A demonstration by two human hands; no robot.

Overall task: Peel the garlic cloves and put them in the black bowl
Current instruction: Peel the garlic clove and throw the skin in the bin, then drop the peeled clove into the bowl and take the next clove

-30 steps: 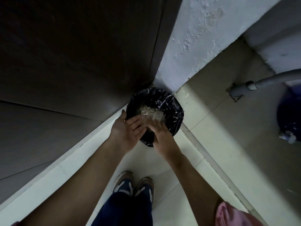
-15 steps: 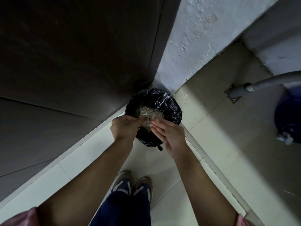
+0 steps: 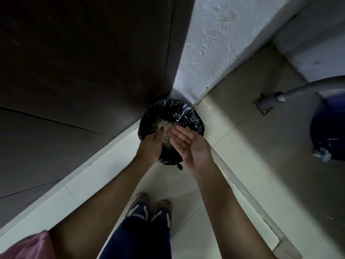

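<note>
A small bin lined with a black plastic bag [image 3: 188, 116] stands on the floor in the corner, with pale garlic skins [image 3: 165, 125] heaped inside. Both my hands hover over its near rim. My left hand [image 3: 151, 144] has its fingers straight and pointing into the bin, back of the hand toward me. My right hand [image 3: 188, 144] is turned palm up, fingers stretched flat, with nothing lying on it. The two hands are close together but apart. No garlic cloves and no black bowl are in view.
A dark wooden door [image 3: 84, 62] fills the left. A white wall corner [image 3: 214, 43] rises behind the bin. A grey pipe [image 3: 298, 88] and a blue container [image 3: 330, 131] are at the right. My shoes [image 3: 147, 208] stand on the pale tiles below.
My hands were rubbing together over the bin; they have since parted. The right hand turned palm up and flat, and the left straightened its fingers.
</note>
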